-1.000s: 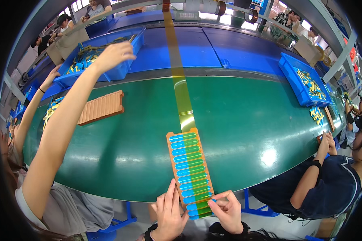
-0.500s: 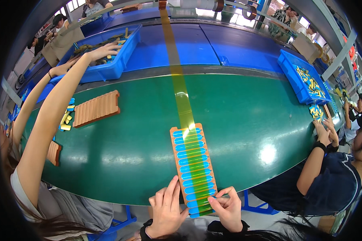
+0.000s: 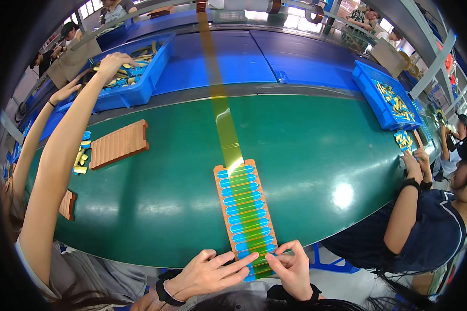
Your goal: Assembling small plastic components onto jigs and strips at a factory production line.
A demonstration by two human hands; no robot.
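Left hand (image 3: 201, 274), fingers extended, touches translucent yellow plastic tape (image 3: 225, 127) on grooved brown oblong tray (image 3: 220, 170), 6 o'clock, perhaps steadying it; right hand (image 3: 296, 269) narrowed, 5 o'clock, can't tell grip.

Tape (image 3: 224, 129): clear yellow plastic film, smooth and glossy
Rack (image 3: 219, 169): matt brown, wood-like
Strips (image 3: 236, 228): smooth blue, slightly shiny
Surface (image 3: 306, 155): smooth green, glossy, mirroring lamp glare
Spare rack (image 3: 119, 144): ridged, wood-like, matt
Bin on the left (image 3: 158, 70): blue plastic, smooth, faint sheen
Wristband (image 3: 163, 290): black, matt, cloth-like
Co-worker's shirt (image 3: 438, 228): dark matt cloth
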